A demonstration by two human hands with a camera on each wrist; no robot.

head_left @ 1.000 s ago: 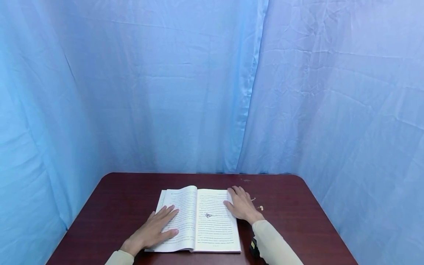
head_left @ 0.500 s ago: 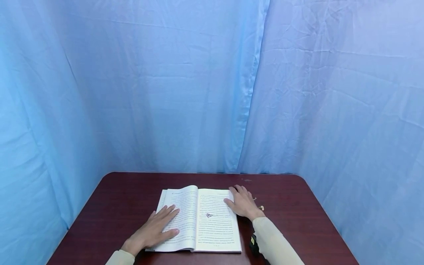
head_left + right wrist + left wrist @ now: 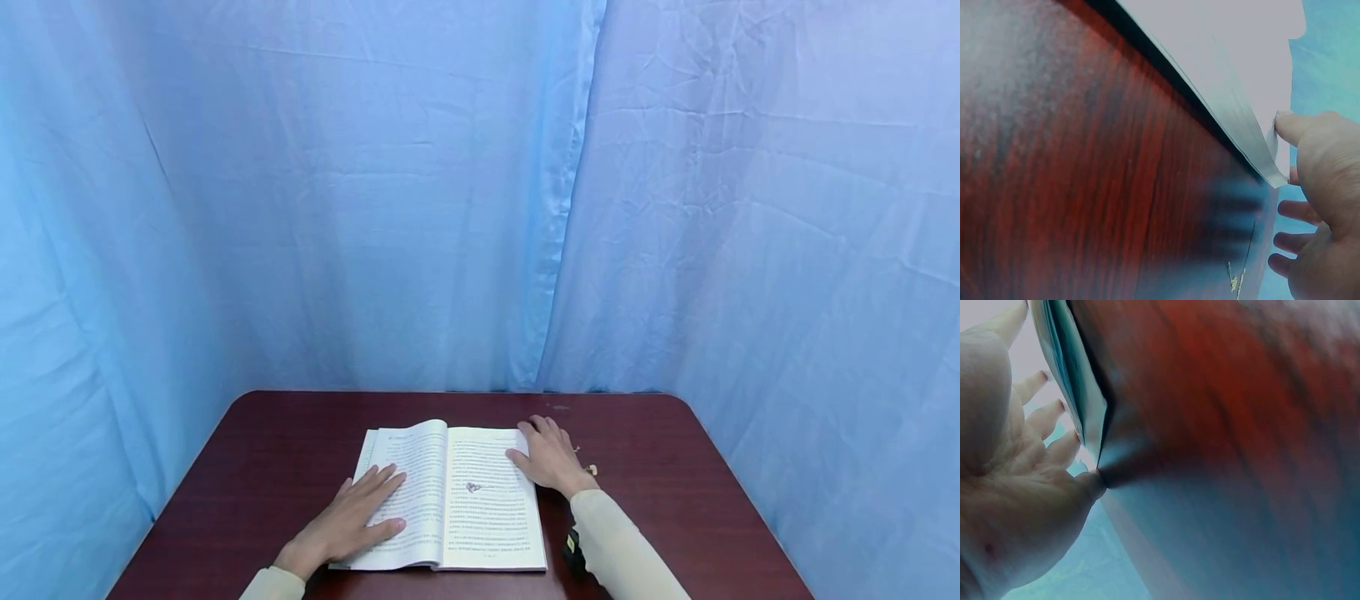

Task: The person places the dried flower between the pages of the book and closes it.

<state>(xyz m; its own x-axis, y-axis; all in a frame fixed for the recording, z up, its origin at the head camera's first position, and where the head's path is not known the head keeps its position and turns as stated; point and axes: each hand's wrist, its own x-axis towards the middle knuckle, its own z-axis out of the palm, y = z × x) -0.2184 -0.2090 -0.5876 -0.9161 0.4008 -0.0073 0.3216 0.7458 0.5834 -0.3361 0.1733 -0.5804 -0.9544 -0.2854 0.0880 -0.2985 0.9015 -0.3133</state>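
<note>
An open book (image 3: 491, 508) with printed text and a small dark picture on its right page lies on the table; its left pages bulge near the spine. My left hand (image 3: 345, 525) rests on the left page, fingers straight and thumb spread. At the far right corner is my right hand (image 3: 551, 460), its thumb on the page's edge and its other fingers loosely extended past the side. In the right wrist view, the thumb of the right hand (image 3: 1329, 175) touches the book (image 3: 1229, 94) near its corner. The left wrist view shows the left hand (image 3: 1029, 481) along the book's edge (image 3: 1072, 369).
The dark red wooden table (image 3: 660, 483) has rounded far corners. Small pale scraps (image 3: 592, 471) lie on it right of the right hand. A black device (image 3: 573, 550) is at the right wrist. Blue curtains (image 3: 375, 208) hang behind and on both sides.
The right hand's fingertips have shifted slightly away from me, past the book's far corner. The left hand and the open book look almost unchanged.
</note>
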